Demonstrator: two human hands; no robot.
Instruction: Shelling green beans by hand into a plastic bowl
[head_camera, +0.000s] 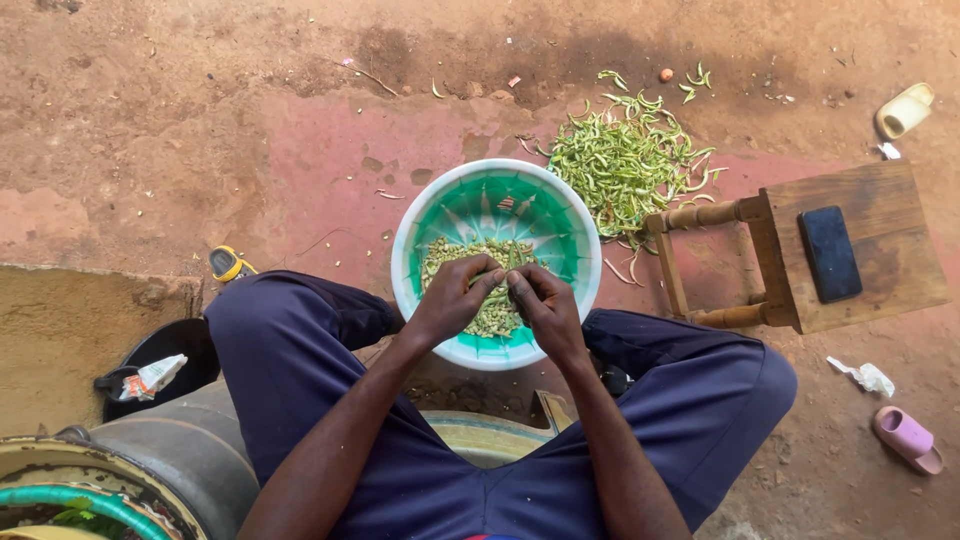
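A round green and white plastic bowl (470, 195) sits on the ground between my knees, holding a heap of shelled green peas (450, 252). Over the bowl, my left hand (452, 298) and my right hand (545, 305) meet, both pinching one green pod (492, 277) between the fingertips. A pile of empty green pods (625, 165) lies on the ground just beyond the bowl, to its right.
A small wooden stool (860, 250) lies tipped at the right, with a dark phone (829, 253) on its seat. A black pan (160, 350) and metal drum (170, 450) are at lower left. Pink slipper (907, 437), crumpled paper (868, 377), yellow object (228, 264) on dirt.
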